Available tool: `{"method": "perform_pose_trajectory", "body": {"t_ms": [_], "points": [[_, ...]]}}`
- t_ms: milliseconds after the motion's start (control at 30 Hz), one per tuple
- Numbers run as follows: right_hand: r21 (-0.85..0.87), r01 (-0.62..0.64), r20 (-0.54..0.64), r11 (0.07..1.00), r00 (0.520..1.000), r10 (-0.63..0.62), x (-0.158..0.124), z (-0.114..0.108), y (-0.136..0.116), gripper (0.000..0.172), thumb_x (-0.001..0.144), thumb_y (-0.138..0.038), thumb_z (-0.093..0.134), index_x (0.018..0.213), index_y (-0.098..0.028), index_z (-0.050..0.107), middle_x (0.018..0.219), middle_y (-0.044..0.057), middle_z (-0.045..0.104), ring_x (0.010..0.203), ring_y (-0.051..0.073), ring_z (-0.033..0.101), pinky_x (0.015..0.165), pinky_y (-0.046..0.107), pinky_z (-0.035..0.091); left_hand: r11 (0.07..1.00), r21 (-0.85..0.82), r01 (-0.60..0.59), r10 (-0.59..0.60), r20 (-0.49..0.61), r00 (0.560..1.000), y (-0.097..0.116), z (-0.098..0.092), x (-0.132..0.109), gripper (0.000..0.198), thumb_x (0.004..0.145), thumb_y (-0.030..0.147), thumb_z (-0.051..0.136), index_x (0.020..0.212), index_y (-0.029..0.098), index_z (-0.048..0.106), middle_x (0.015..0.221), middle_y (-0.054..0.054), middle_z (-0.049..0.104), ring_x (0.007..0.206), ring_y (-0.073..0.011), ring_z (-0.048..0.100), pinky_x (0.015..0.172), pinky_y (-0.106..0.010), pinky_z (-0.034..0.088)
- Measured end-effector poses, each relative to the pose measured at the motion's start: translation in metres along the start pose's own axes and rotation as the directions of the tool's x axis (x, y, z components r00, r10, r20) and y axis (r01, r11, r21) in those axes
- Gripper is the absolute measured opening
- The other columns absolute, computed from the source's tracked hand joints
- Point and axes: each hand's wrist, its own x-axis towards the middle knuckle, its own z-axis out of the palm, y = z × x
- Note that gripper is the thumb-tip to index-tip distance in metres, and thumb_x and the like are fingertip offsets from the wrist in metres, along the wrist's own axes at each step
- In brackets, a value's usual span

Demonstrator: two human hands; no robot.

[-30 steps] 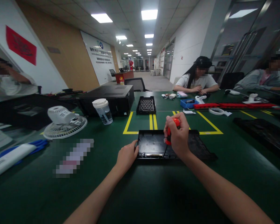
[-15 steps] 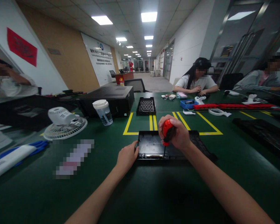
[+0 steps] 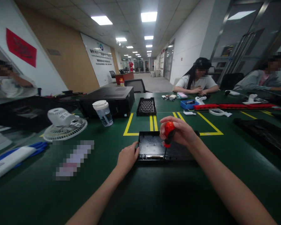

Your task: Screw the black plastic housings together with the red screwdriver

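A shallow black casing [image 3: 150, 144] with raised edges lies on the green table in front of me. My left hand [image 3: 127, 157] is closed on its left edge, the thumb on the near side. In my right hand [image 3: 184, 131] is a red and black screwdriver [image 3: 169, 132], held nearly upright. Its shaft points down to the casing's near edge, at the right end of a silvery strip [image 3: 155, 157]. The very tip is too small to make out clearly. My right hand and forearm hide the casing's right part.
Behind the casing are yellow tape lines and a black tray with a grid [image 3: 146, 107]. To the left stand a lidded cup [image 3: 103, 112], a large black case [image 3: 107, 97] and a white fan [image 3: 63, 123]. A blue box [image 3: 189, 104] lies right; a person [image 3: 198, 78] sits beyond.
My right hand has loosened and turned on the screwdriver handle, its wrist swinging to the right, and the handle tilts slightly rightward. My left hand and the casing stay put.
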Motion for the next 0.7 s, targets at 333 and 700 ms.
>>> {"method": "perform_pose_trajectory", "body": {"t_ms": [333,700], "points": [[0.02,0.022,-0.01,1.0,1.0,-0.022,0.0008,-0.0037,0.0032,0.022,0.078,-0.031,0.05,0.089,-0.014,0.057,0.076,0.005,0.057,0.065,0.017,0.057,0.06,0.032,0.041,1.0,0.003,-0.008,0.008,-0.006,1.0,-0.0007,0.0013,0.0003,0.039,0.086,0.038,0.035,0.121,0.025,0.045,0.091,-0.006,0.066,0.081,-0.018,0.063,0.071,-0.027,0.045],[0.013,0.023,0.004,1.0,1.0,-0.023,0.0004,-0.0027,0.0,0.019,0.079,-0.028,0.048,0.089,-0.014,0.055,0.079,0.005,0.056,0.066,0.017,0.056,0.062,0.032,0.041,1.0,-0.021,0.003,-0.003,0.004,1.0,0.0,-0.0003,-0.0005,0.039,0.086,0.038,0.035,0.122,0.024,0.045,0.093,-0.006,0.066,0.082,-0.0178,0.062,0.072,-0.027,0.045]]}}
